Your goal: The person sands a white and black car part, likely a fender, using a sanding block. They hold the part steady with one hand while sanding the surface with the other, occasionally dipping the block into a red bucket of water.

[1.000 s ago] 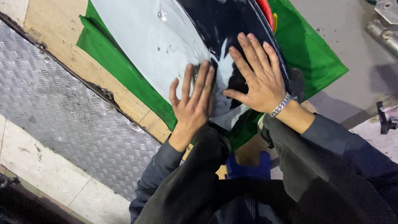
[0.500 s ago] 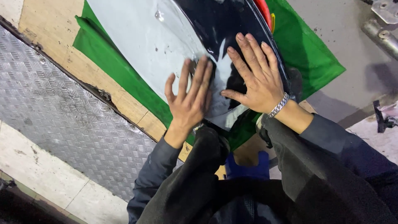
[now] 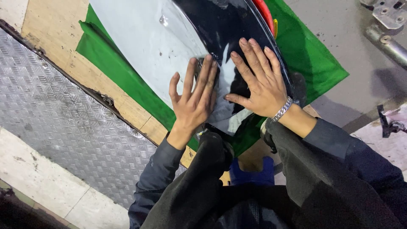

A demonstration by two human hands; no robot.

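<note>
- Glossy dark curved panel (image 3: 203, 38) lies on green cloth (image 3: 309, 55), under my flat, open hands: left hand (image 3: 193, 99), right hand (image 3: 258, 82), gripping nothing.
- Uneven pressure, I judge, could slide it off the cloth.

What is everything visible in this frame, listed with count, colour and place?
glossy curved panel: one, dark blue-black with pale reflection, centre top, under both hands
green cloth: one, green, spread beneath the panel
red part: one, red, at the panel's top edge
wooden board: one, tan, under the cloth
chequer plate: one, grey metal, left
metal bracket: one, grey, top right
bracelet: one, silver, right wrist
left hand: flat on the panel
right hand: flat, fingers spread on the panel
</note>
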